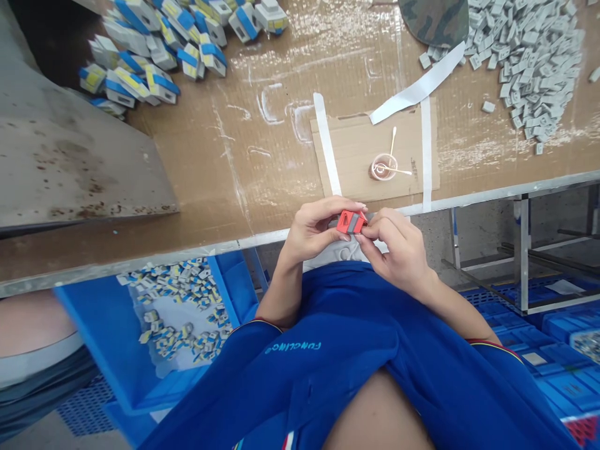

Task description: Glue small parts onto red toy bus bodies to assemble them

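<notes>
A small red block with a grey band (351, 222) is held just beyond the table's near edge, in front of my body. My left hand (316, 228) grips its left side between thumb and fingers. On its right side, the pinched fingertips of my right hand (396, 240) touch the block; whether a small part sits between them is hidden. Past my hands, a cardboard sheet (356, 150) is taped to the table. On it stands a small clear cup (383, 167) with cotton swabs in and against it.
White, blue and yellow blocks (164, 81) are heaped at the back left, small grey pieces (539, 69) at the back right. A metal box (70, 144) stands left. Below the table edge is a blue bin (103, 337) of parts. Another person's leg (37, 325) shows at far left.
</notes>
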Motion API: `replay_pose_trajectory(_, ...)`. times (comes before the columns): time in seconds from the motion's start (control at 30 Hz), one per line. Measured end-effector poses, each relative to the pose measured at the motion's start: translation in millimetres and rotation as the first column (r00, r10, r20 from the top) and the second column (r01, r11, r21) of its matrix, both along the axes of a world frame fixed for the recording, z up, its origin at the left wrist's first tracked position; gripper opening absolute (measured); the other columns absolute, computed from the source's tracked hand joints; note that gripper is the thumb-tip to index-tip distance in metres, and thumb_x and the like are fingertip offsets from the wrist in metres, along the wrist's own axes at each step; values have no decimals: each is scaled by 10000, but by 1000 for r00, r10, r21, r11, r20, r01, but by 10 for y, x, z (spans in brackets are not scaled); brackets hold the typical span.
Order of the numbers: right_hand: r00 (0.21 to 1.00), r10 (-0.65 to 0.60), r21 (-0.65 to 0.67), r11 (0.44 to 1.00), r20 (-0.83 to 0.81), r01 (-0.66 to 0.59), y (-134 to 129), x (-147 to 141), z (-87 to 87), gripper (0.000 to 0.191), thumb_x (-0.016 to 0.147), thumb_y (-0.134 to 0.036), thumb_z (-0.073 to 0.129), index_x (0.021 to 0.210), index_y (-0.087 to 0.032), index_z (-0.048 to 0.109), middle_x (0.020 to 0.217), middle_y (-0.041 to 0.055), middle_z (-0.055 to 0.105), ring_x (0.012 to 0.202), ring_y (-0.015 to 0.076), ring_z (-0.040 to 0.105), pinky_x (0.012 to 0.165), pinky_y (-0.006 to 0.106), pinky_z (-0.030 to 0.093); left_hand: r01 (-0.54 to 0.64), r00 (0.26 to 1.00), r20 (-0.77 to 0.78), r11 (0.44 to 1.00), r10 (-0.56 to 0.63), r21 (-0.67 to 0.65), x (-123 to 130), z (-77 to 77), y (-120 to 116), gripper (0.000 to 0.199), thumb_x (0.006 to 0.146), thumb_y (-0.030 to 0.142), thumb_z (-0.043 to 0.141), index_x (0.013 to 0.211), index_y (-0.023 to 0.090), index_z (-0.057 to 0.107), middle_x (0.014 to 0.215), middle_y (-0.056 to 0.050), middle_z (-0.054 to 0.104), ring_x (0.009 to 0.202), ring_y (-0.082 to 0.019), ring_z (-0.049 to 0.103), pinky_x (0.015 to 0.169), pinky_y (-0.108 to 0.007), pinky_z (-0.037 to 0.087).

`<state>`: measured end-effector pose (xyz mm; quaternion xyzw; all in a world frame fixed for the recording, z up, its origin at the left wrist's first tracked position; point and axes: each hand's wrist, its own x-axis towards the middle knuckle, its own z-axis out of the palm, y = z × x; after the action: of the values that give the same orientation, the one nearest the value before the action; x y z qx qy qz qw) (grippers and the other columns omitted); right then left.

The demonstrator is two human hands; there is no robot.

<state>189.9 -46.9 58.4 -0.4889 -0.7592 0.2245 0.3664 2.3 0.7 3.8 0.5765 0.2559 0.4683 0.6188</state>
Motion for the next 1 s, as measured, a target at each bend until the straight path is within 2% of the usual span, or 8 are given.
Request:
replay_pose_trajectory(0.27,990,43,-19,999,-134,-46,6,5,-53,256,967,-117,633,832,-255,464,714,-41,502,659,143,508,587,286,392,8,999,-38,999,-7,42,-4,-16,6,404,860,362,865,1244,253,805,1148,-106,831,1023,-217,793,919,-301,628)
replay_pose_trajectory(0.4,991,7,23,1000,-131,-4,-9,-9,-58,198,974,-128,662,880,-248,536,744,-30,563,674,143,547,604,287,444,6,1000,13,1000,-7,19,9,0,1,386,855,353,871,1225,266,808,1122,-94,828,1002,-213,791,894,-312,639)
replay_pose_trajectory(0.5,989,-9,88,996,-151,23,-10,-14,-72,135,964,-163,705,990,-249,604,818,-6,635,737,158,623,632,298,512,16,998,67,999,-13,-35,16,17,7,392,832,372,889,1201,265,809,1186,-107,801,1008,-221,790,867,-321,657)
replay_pose_trajectory(0.7,987,-84,163,981,-136,106,-21,-20,-144,311,923,-228,781,1188,-264,624,982,41,684,901,204,683,698,334,597,33,988,153,996,-21,-81,22,10,-10,396,824,339,897,1193,281,766,1164,-84,790,1060,-237,785,917,-352,662)
replay_pose_trajectory(0.83,988,-89,209,971,-126,114,-13,-16,-140,360,928,-206,771,1247,-273,619,1019,50,690,928,212,696,741,356,629,63,991,126,990,-47,-126,29,5,-57,395,850,379,874,1193,273,711,1199,-91,802,1113,-272,787,936,-405,671)
replay_pose_trajectory(1.0,989,-100,272,954,-107,125,-9,15,-137,379,942,-187,752,1270,-317,616,1048,41,713,939,209,717,769,369,641,51,992,116,996,-42,-72,40,20,-77,390,891,262,836,1242,282,668,1334,-95,766,1136,-225,784,956,-349,664)
